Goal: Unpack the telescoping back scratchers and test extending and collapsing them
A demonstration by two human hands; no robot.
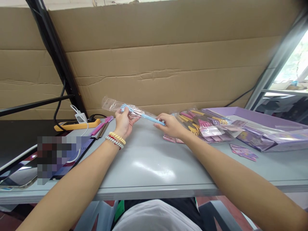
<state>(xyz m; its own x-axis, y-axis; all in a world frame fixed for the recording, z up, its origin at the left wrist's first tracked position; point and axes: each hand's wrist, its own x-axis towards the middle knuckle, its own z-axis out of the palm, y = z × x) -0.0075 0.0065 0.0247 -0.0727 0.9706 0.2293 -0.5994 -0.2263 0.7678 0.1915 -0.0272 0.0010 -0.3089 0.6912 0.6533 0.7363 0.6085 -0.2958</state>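
Observation:
A light blue back scratcher [150, 118] hangs level above the table, its clawed end inside a clear plastic sleeve [111, 104]. My left hand [124, 122] pinches the sleeve around the claw, thumb on top. At the other end, my right hand [168, 124] grips the blue handle near its tip. To the right lies a pile of bagged back scratchers [192, 123] with yellow and pink claws. A loose pink back scratcher [101, 126] rests beyond my left forearm, beside some brown sticks [103, 130].
Small printed cards [243, 152] lie before an open purple box [255, 138] at the right. On the left are a yellow power strip [77, 124] with a white charger [81, 116], and a phone [22, 171]. Cardboard [154, 64] lines the back.

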